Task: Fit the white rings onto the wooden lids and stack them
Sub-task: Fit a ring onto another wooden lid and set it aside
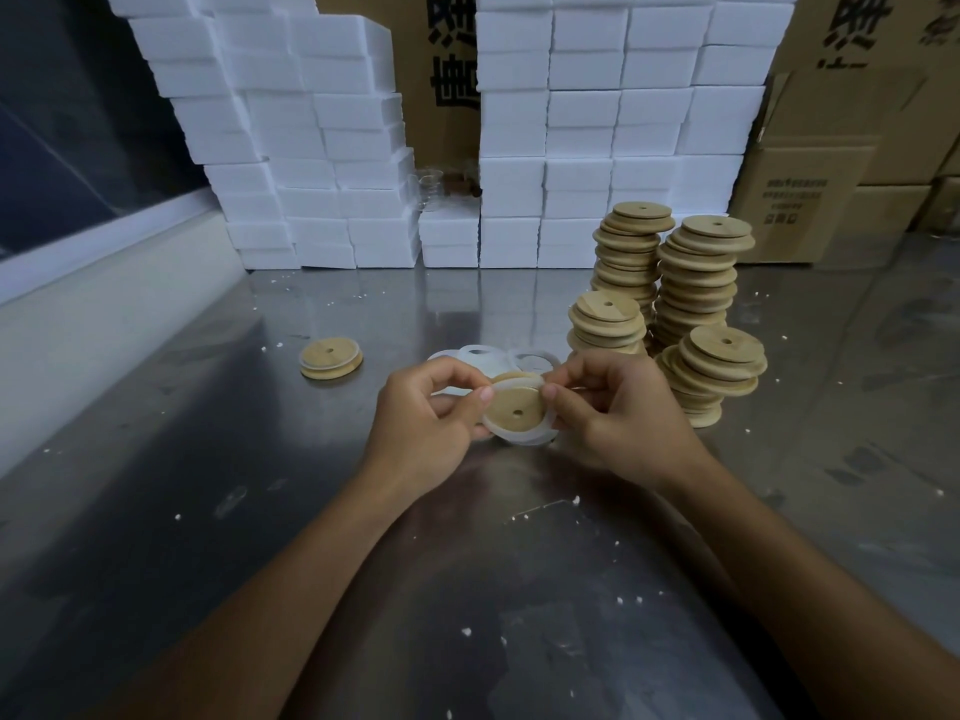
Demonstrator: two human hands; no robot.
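Observation:
A round wooden lid (517,407) with a small centre hole is held tilted above the metal table, with a white ring (524,438) stretched around its lower edge. My left hand (426,418) pinches the lid's left side, thumb on top. My right hand (613,407) pinches its right side and the ring. Several loose white rings (488,358) lie on the table just behind my hands. One lid with a ring fitted (331,357) lies alone to the left.
Leaning stacks of bare wooden lids (691,293) stand to the right, close to my right hand. White foam boxes (571,174) and cardboard cartons (831,189) wall off the back. The steel table (260,511) carries scattered foam crumbs.

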